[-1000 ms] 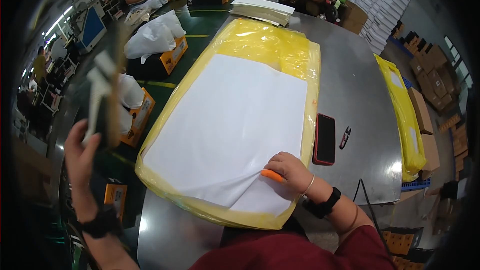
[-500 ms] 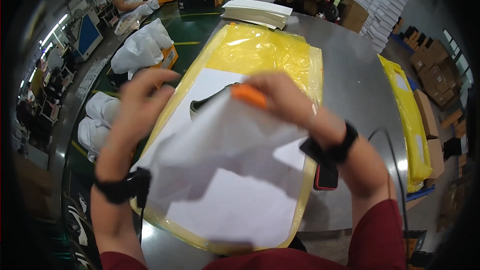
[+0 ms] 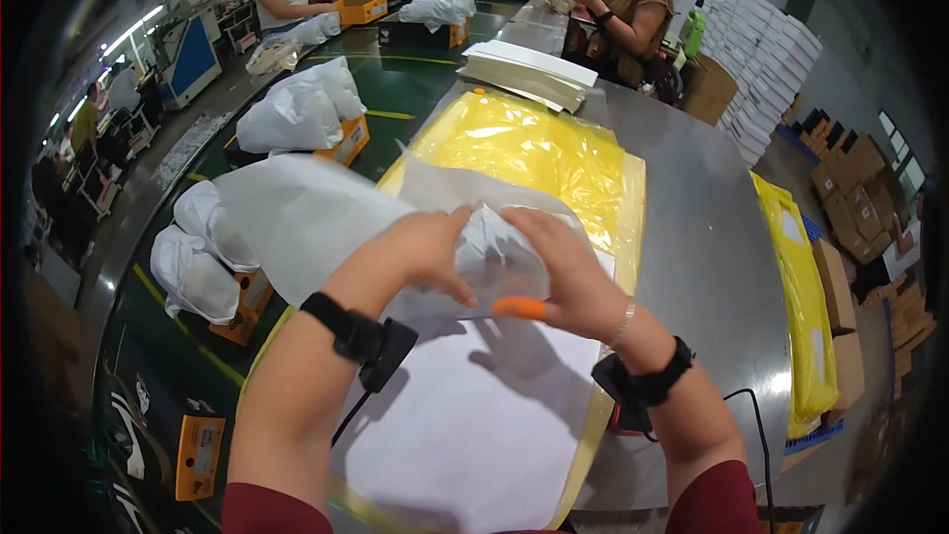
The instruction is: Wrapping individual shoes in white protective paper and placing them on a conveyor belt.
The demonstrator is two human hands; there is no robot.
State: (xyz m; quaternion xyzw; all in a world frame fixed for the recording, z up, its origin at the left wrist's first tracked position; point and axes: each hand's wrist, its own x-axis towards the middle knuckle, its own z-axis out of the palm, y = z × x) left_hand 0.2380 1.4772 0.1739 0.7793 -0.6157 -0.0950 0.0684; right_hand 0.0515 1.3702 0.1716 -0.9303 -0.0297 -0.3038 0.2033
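Head view: both hands up over the yellow plastic bag stack on the metal worktop. Left hand and right hand both pinched shut on a crumpled sheet of white tissue paper, held above the stack's near end, trailing left of it. Orange finger cot on right hand. Flat white paper sheets lie on the stack's near end. White card pile just beyond its far end.

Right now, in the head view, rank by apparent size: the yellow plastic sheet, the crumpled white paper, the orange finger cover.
1. yellow plastic sheet
2. crumpled white paper, though nearness to the camera enlarges it
3. orange finger cover
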